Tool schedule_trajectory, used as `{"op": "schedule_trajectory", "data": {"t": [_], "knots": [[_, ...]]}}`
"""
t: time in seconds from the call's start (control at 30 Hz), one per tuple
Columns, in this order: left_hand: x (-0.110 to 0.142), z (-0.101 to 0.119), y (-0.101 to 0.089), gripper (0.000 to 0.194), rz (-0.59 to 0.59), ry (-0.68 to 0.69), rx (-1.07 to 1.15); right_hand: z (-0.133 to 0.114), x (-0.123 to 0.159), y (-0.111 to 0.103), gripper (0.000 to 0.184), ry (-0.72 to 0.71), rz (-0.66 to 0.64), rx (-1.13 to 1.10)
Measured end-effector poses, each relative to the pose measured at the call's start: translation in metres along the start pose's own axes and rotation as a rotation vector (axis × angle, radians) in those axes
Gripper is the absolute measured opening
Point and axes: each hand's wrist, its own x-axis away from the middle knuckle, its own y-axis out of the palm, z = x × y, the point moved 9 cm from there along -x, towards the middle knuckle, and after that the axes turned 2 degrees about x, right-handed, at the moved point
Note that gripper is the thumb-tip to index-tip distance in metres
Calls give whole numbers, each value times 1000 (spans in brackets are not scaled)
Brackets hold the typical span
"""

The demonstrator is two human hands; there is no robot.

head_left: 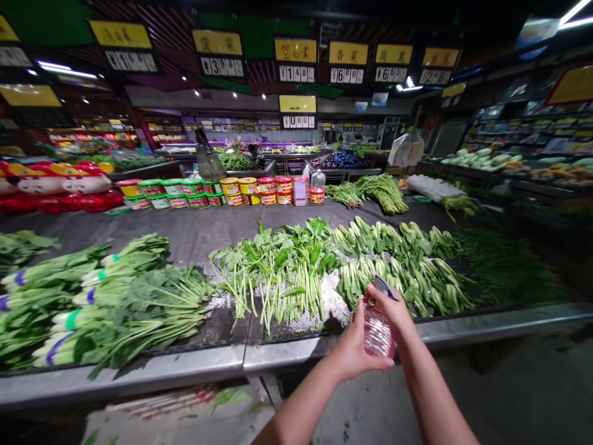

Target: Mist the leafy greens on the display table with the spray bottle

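Observation:
A clear pinkish spray bottle (378, 334) with a grey spray head (385, 288) is held in front of the display's metal edge. My left hand (354, 351) wraps round the bottle's body from the left and below. Higher up, my right hand (390, 306) grips it at the neck, by the spray head; some of its fingers are hidden. Just beyond the bottle lie small leafy greens (403, 278) in rows. To their left, a spread of long-stemmed water spinach (290, 272) rests on the black perforated mat, which glistens in places.
Bundles of greens with coloured tape (88, 296) and loose leafy greens (157, 309) lie to the left. Stacked tubs (222, 190) line the back, beside bunched long beans (382, 191). Price signs (296, 60) hang overhead. The stall's metal edge (185, 368) runs across the front.

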Motion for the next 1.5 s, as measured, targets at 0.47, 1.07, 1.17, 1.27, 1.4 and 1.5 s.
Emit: {"op": "schedule_trajectory", "data": {"t": [0.47,1.07,1.17,1.27,1.4,1.5], "knots": [[17,-10,-7,131,95,-82,-15,-1,14,31,45,32,-176,-68],[49,-34,-6,132,164,-167,71,38,25,43,51,107,-175,69],[52,-37,-6,132,162,-189,56,38,31,45,54,138,-175,47],[53,-38,-7,131,162,-196,70,34,35,51,57,151,-208,42],[56,-41,-9,133,183,-197,92,33,38,59,57,140,-256,59],[61,-45,-10,132,211,-194,116,38,39,64,54,147,-272,83]]}}
